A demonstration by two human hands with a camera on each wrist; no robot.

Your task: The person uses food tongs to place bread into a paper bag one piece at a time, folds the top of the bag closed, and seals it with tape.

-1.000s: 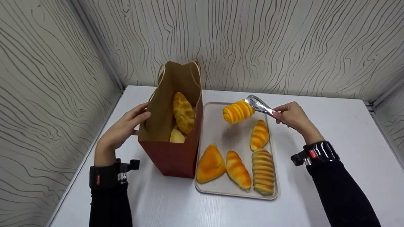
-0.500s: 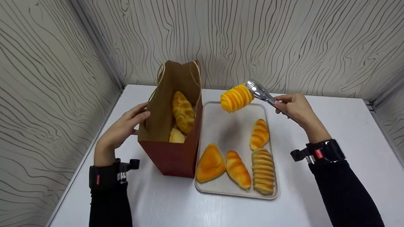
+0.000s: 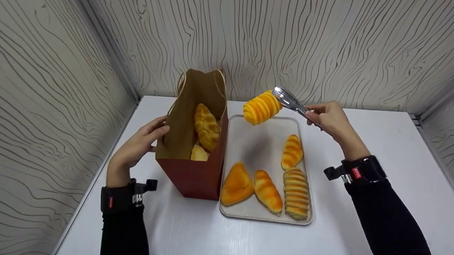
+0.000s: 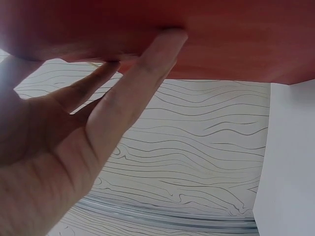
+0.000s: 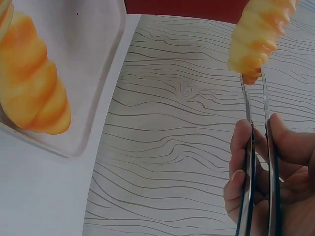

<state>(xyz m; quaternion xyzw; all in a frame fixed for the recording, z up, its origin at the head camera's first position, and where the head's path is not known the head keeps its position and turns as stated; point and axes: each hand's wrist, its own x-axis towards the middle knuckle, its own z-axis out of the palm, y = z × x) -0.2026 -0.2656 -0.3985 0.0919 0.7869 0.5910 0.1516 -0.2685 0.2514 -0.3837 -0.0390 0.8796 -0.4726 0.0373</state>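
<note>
My left hand [image 3: 137, 141] holds the left rim of a red-brown paper bag [image 3: 189, 177]. In the left wrist view, a finger [image 4: 130, 93] presses on the bag's outer side. Inside the bag lie a braided bread [image 3: 206, 128] and a paler piece [image 3: 199, 153], partly hidden. My right hand [image 3: 333, 120] grips metal tongs [image 3: 294, 103], whose tips pinch one end of a yellow spiral bread roll [image 3: 262, 108]. The roll hangs above the far part of a beige tray [image 3: 245, 137]. In the right wrist view, the tong arms [image 5: 249, 172] run between thumb and fingers.
On the tray lie a triangular bread [image 3: 237, 185], an oval roll [image 3: 269, 191], a ridged loaf [image 3: 296, 194] and a smaller striped roll [image 3: 292, 151]. The tray abuts the bag's right side. Wood-patterned panels [image 3: 290, 46] enclose the white table [image 3: 193, 232].
My right hand has lifted the tongs with the spiral bread roll, and they have shifted slightly left towards the bag. The left hand and the bag stay in place.
</note>
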